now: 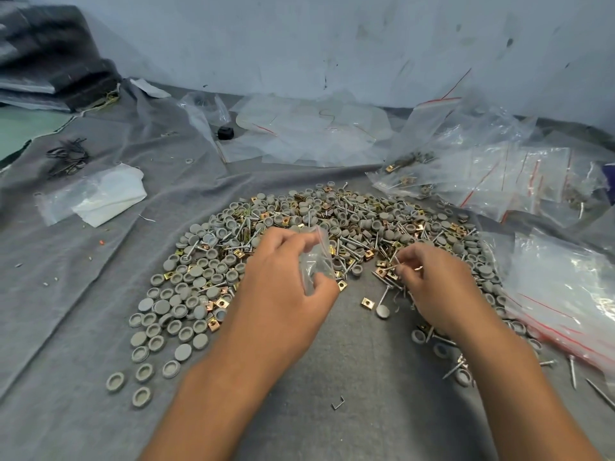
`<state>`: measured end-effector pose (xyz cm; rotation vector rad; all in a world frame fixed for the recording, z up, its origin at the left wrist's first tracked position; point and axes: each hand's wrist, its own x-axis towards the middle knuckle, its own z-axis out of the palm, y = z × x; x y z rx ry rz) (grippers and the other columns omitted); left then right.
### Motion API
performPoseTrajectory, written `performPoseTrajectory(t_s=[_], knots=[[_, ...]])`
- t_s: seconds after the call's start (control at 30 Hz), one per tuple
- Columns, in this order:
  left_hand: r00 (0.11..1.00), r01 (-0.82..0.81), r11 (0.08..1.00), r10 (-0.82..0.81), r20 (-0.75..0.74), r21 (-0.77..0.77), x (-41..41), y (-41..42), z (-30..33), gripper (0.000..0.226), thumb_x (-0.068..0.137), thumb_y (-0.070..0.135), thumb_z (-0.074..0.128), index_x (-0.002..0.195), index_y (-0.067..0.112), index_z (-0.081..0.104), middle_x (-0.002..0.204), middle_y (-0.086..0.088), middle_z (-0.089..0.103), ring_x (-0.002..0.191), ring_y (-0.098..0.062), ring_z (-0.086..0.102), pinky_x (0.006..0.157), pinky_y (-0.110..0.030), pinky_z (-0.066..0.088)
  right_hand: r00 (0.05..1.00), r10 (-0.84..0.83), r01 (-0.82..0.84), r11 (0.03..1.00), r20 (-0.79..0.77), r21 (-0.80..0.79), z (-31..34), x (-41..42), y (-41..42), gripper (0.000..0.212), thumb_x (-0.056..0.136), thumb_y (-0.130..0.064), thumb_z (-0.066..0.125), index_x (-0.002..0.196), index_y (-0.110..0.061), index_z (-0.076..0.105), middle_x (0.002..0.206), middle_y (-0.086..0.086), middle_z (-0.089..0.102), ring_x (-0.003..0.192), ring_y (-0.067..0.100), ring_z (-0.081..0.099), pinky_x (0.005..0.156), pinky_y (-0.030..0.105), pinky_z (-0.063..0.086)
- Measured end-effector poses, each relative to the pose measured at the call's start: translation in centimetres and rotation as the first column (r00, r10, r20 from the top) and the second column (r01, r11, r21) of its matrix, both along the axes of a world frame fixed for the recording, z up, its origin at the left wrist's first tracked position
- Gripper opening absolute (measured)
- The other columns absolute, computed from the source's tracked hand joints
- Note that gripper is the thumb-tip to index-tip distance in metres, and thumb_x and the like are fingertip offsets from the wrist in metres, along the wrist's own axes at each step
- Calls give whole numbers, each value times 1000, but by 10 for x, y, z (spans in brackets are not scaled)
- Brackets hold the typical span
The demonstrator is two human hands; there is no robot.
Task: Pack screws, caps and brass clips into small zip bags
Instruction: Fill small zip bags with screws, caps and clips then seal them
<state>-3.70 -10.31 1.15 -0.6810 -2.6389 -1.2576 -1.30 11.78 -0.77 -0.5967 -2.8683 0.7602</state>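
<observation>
Head view: the left hand [283,287] grips a small clear zip bag [316,257] between curled fingers and thumb, holding it just above the heap. The right hand [439,284] pinches a screw [407,268] at its fingertips, close beside the bag. Below both hands, a broad arc-shaped heap of grey caps [186,294], brass clips [367,302] and screws lies on the grey cloth [66,277] covering the tabletop. Filled, red-striped zip bags [499,181] are stacked at the right, near the wall [332,38].
</observation>
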Motion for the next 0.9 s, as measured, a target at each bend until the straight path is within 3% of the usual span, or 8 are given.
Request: performPoseTrajectory(t_s=[0.07, 0.17, 0.27, 0.53, 0.67, 0.77, 0.83, 0.9], knots=[[1000, 7, 1000, -7, -1, -10, 0, 0, 0, 48, 92, 35, 62, 139, 29, 54, 112, 27, 43, 81, 7, 48, 67, -11, 39, 998, 38, -40, 998, 56, 39, -3, 1, -1, 9, 99, -21, 63, 106, -27, 62, 99, -10, 60, 78, -4, 49, 60, 11, 33], [1000, 31, 999, -31, 3, -14, 1, 0, 1, 49, 91, 37, 62, 139, 29, 54, 110, 27, 43, 83, 10, 48, 70, -13, 39, 995, 50, -55, 996, 84, 63, -5, 0, -8, 9, 98, -20, 63, 102, -27, 62, 98, -5, 64, 85, 12, 59, 74, 29, 53], [999, 41, 999, -41, -2, -20, 1, 0, 1, 48, 91, 39, 62, 137, 29, 55, 110, 26, 43, 82, 10, 48, 69, -13, 39, 996, 40, -50, 991, 75, 127, -4, 2, -8, 7, 98, -26, 63, 102, -30, 60, 93, -7, 63, 85, 15, 60, 77, 39, 56], [998, 64, 997, -64, 6, -33, 3, 4, 0, 49, 90, 40, 61, 138, 30, 54, 110, 26, 43, 81, 14, 48, 63, -11, 42, 983, 125, -149, 970, 131, 193, 0, 9, -7, 10, 93, -35, 69, 95, -36, 59, 91, -15, 62, 82, 10, 59, 66, 33, 51], [997, 74, 997, -74, 20, -29, 4, 6, 0, 50, 89, 40, 61, 137, 30, 54, 108, 25, 43, 82, 14, 49, 67, -7, 43, 972, 176, -195, 973, 154, 121, -5, 9, -2, 14, 98, -34, 63, 110, -35, 56, 100, -16, 62, 86, 6, 58, 73, 30, 52], [997, 81, 996, -80, 23, -36, 4, 6, -1, 50, 88, 40, 62, 136, 31, 54, 108, 26, 43, 81, 13, 49, 64, -11, 45, 982, 174, -183, 974, -74, -135, -1, 9, 1, 9, 102, -32, 56, 107, -38, 62, 96, -16, 64, 77, 2, 58, 62, 18, 43], [996, 84, 996, -83, 22, -40, 3, 7, -2, 51, 88, 39, 64, 137, 31, 54, 108, 26, 42, 78, 9, 50, 64, -14, 43, 935, 136, -260, 891, -328, -371, 11, 11, -4, 13, 102, -32, 56, 101, -38, 67, 86, -11, 66, 72, 8, 57, 60, 15, 43], [996, 85, 996, -85, 24, -32, 3, 8, -3, 53, 87, 38, 67, 138, 32, 54, 109, 27, 42, 77, 6, 50, 72, -15, 41, 861, 137, -400, 776, -489, -488, 24, 15, -17, 12, 102, -34, 58, 103, -39, 68, 82, -12, 63, 71, 6, 54, 63, 12, 43]])
